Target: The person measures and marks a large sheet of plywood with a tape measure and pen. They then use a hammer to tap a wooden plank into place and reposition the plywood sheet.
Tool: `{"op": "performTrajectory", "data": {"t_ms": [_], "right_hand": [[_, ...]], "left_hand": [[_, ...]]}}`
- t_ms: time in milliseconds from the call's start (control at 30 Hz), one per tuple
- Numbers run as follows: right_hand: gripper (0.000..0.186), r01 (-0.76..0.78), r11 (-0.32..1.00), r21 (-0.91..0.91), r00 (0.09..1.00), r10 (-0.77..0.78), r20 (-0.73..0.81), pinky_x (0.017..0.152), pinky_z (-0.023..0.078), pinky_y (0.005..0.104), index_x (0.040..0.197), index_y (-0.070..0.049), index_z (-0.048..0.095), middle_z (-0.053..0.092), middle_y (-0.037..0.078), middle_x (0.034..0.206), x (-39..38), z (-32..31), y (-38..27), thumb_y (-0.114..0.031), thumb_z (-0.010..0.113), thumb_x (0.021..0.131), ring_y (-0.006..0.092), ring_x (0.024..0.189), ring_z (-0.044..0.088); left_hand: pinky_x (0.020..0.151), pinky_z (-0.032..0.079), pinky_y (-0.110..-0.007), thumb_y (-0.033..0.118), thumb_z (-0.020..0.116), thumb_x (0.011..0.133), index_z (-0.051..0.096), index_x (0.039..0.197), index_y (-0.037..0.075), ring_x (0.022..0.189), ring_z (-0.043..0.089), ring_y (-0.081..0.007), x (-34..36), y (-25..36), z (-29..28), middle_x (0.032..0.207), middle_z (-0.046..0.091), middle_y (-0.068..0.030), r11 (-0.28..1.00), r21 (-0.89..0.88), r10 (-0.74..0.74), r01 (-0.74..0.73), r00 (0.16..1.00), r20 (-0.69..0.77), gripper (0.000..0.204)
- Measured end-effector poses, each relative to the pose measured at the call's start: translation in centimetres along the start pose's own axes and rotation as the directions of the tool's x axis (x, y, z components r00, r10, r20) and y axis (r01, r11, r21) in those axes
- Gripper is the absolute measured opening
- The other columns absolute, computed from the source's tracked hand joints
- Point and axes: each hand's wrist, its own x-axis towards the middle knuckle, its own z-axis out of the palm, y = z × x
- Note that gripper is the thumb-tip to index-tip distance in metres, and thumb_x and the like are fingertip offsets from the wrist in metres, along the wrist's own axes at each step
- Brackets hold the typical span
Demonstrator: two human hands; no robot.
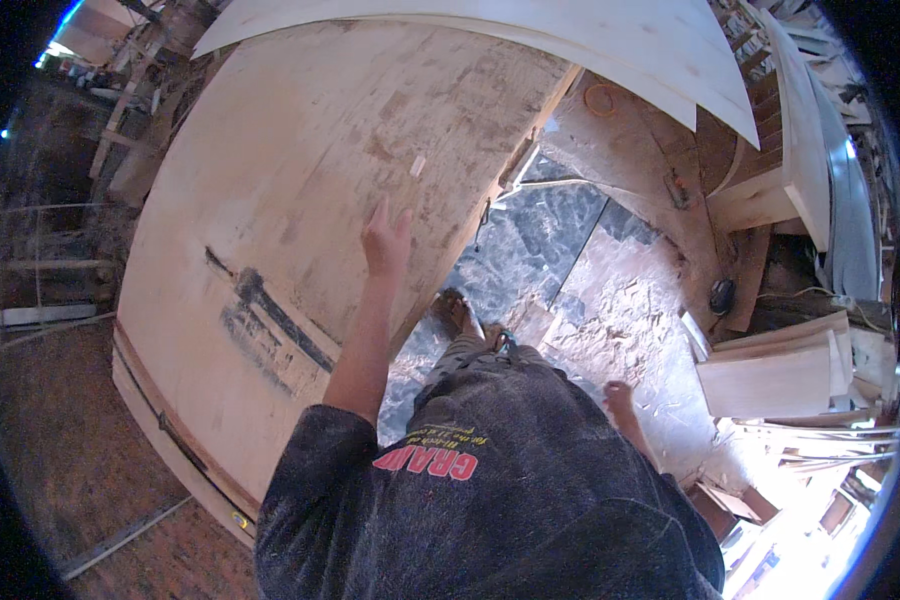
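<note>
Left hand (386, 240): seen from the head view, out over the table at the end of my bare forearm, fingers extended and slightly apart, gripping nothing that I can see; whether they touch the wood I cannot tell.
Chip (418, 166): small and pale, lying on the table just beyond my left fingertips, apart from them.
Table (260, 150): broad, pale wood with dark smudges, to my left and ahead.
Strip (287, 325): dark and narrow, on the table left of my forearm.
Right hand (619, 394): low at my right side, above the floor; it is too small to tell whether it grips anything.
Sheet (490, 18): large and pale, across the far end of the table.
Floor (620, 275): dusty, with dark patches, right of the table.
Boards (770, 375): pale, stacked upright to my right.
Foot (460, 312): mine, beside the table's edge.
</note>
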Motion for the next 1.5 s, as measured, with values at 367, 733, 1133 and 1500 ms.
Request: {"op": "performTrajectory", "data": {"t_ms": [367,733,1133,1500], "right_hand": [[0.028,0.277,0.932,-0.233,0.96,-0.255,0.119,0.076,0.05,0.0358,0.098,0.0,0.065,0.067,0.013,0.085,7.3,5.0,-13.8,-0.02,0.063,0.078,0.0246,0.078,0.064],[0.029,0.711,0.535,-0.457,0.678,-0.345,0.649,0.079,0.048,0.0407,0.098,-0.013,0.066,0.064,0.019,0.095,18.6,12.2,-41.5,-0.032,0.057,0.078,0.0343,0.091,0.061],[0.026,0.521,0.833,-0.186,0.564,-0.172,0.808,0.078,0.047,0.043,0.099,-0.012,0.062,0.063,0.013,0.101,21.1,22.7,-44.9,-0.031,0.052,0.084,0.0315,0.094,0.059],[0.027,-0.204,0.974,0.102,0.57,0.033,0.821,0.078,0.045,0.0463,0.104,-0.015,0.057,0.06,0.009,0.106,21.1,24.4,-41.3,-0.035,0.049,0.088,0.0276,0.099,0.057]], "left_hand": [[0.087,0.045,-0.04,0.008,0.063,0.076,0.058,0.111,0.004,0.103,0.054,-0.0347,8.7,-5.2,10.4,0.11,0.056,-0.0186,0.958,0.226,0.134,-0.174,0.974,0.183,0.036],[0.078,0.045,-0.041,0.004,0.061,0.073,0.06,0.09,0.003,0.086,0.056,-0.034,-4.2,2.3,0.4,0.088,0.059,-0.017,0.967,0.232,-0.16,0.108,0.963,0.219,0.017],[0.095,0.039,-0.044,0.044,0.071,0.069,0.053,0.118,0.0,0.108,0.049,-0.0397,-39.6,7.9,-6.4,0.113,0.053,-0.027,0.324,0.663,-0.923,0.675,0.072,0.378,0.068],[0.093,0.043,-0.043,0.056,0.062,0.075,0.052,0.124,0.01,0.109,0.054,-0.0359,-40.8,2.1,-4.6,0.117,0.056,-0.0219,0.353,0.517,-0.9,0.78,0.131,0.416,0.069]]}}
